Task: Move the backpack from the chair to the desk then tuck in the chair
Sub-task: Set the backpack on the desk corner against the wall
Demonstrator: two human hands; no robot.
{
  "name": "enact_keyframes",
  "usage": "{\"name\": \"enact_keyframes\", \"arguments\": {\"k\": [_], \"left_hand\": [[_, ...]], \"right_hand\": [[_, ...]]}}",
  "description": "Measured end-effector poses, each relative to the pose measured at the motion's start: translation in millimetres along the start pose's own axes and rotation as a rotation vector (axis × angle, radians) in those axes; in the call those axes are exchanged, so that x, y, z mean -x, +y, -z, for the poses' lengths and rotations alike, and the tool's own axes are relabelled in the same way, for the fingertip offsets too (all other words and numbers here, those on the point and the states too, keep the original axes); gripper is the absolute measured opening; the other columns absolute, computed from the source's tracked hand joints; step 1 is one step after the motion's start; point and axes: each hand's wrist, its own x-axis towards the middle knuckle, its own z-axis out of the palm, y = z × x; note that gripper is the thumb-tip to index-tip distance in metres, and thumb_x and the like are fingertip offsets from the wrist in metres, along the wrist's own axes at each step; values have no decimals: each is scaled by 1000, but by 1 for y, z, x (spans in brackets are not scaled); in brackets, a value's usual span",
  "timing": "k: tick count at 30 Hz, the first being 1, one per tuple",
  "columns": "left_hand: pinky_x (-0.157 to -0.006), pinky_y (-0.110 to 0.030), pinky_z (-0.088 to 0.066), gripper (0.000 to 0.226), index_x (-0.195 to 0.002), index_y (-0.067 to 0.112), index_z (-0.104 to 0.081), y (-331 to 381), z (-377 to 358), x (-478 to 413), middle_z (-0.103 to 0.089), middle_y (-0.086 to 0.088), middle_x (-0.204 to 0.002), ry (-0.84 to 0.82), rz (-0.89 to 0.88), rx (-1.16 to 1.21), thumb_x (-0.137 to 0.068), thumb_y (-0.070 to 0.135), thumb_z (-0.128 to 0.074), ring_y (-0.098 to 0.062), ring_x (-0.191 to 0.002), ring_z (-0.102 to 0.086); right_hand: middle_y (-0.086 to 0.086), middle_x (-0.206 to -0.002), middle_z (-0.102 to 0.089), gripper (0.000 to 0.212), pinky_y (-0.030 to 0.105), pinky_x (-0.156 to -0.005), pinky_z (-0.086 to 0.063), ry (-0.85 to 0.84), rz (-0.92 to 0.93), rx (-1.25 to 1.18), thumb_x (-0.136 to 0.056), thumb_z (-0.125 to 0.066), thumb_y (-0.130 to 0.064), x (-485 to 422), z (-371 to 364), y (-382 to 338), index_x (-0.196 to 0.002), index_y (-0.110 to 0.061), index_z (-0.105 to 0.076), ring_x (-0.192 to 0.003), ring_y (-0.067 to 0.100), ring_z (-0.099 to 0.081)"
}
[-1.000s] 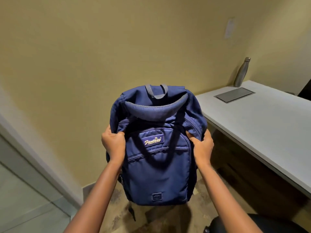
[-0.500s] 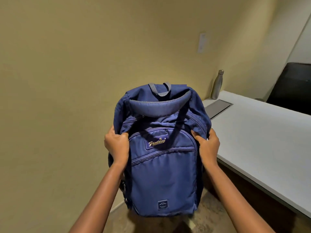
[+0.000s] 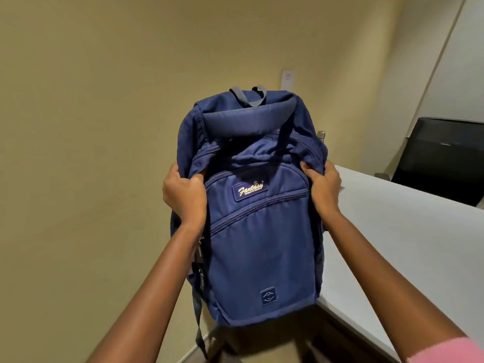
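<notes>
We hold the blue backpack (image 3: 258,231) in the air at the near left corner of the white table (image 3: 408,244), its base not yet resting there. Our left hand (image 3: 183,195) and right hand (image 3: 323,188) pinch its upper sides, fingers closed on the fabric, probably to keep it level. Its long axis stands upright, front pocket facing us, top loop up.
</notes>
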Motion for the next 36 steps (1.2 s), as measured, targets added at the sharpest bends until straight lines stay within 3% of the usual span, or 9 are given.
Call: {"name": "enact_keyframes", "arguments": {"k": [2,6,12,15,17,19,22,28,36], "left_hand": [[-65,-37,-43,8,-79,4,-59,-1,-32,-11,-58,-6,-70,12,14,11,-73,0,-55,-28,-67,-51],[-63,-26,-40,15,-88,4,-63,-10,-89,-31,-67,-12,-85,18,39,67,-74,0,-58,-23,-73,-56],[-68,-26,-46,22,-95,0,-63,-30,-153,-53,-69,-17,-95,16,73,105,-74,-4,-57,-24,-80,-60],[-67,-22,-43,23,-96,1,-62,-45,-176,-63,-68,-15,-94,43,85,94,-75,-6,-56,-21,-78,-57],[-70,-21,-44,28,-99,1,-62,-53,-190,-69,-66,-10,-94,42,74,92,-74,-10,-52,-20,-80,-57],[-65,-8,-43,33,-102,0,-61,-61,-201,-76,-62,-3,-90,45,46,89,-74,-13,-49,-17,-76,-56],[-57,6,-36,32,-100,-1,-61,-72,-216,-88,-57,8,-79,51,-3,89,-73,-14,-49,-1,-65,-53],[-55,3,-37,27,-93,2,-61,-99,-234,-103,-49,20,-64,33,-15,71,-73,-13,-52,13,-56,-52],[-57,-3,-39,20,-83,10,-55,-131,-247,-103,-50,14,-67,-12,-29,-7,-76,-10,-53,-13,-63,-48]], "right_hand": [[3,-96,-60,26,11,-64,-46,-22,16,12,-85,-61,-17,-38,-3,8,-107,-4,-58,-83,14,-56],[2,-97,-59,28,20,-72,-41,-97,15,65,-85,-61,-21,-107,-11,28,-109,-6,-57,-86,17,-55],[10,-109,-62,30,29,-82,-43,-174,-18,111,-87,-58,-24,-186,-37,64,-111,-5,-55,-96,22,-57],[14,-115,-62,33,34,-89,-44,-215,-67,128,-88,-57,-26,-214,-57,87,-114,-5,-54,-102,26,-57],[12,-112,-61,34,27,-82,-41,-223,-91,136,-88,-56,-26,-229,-70,101,-114,-5,-54,-98,24,-55],[7,-106,-60,33,21,-75,-37,-225,-109,142,-89,-56,-27,-240,-81,113,-113,-4,-54,-93,20,-53],[4,-101,-58,30,27,-77,-37,-241,-138,121,-89,-55,-27,-257,-97,129,-109,-5,-56,-92,19,-53],[8,-106,-59,34,29,-79,-38,-278,-175,143,-90,-53,-30,-276,-117,162,-110,-3,-55,-93,20,-53],[15,-117,-60,38,33,-88,-42,-258,-240,159,-91,-51,-31,-277,-114,197,-116,-1,-53,-105,28,-55]]}}
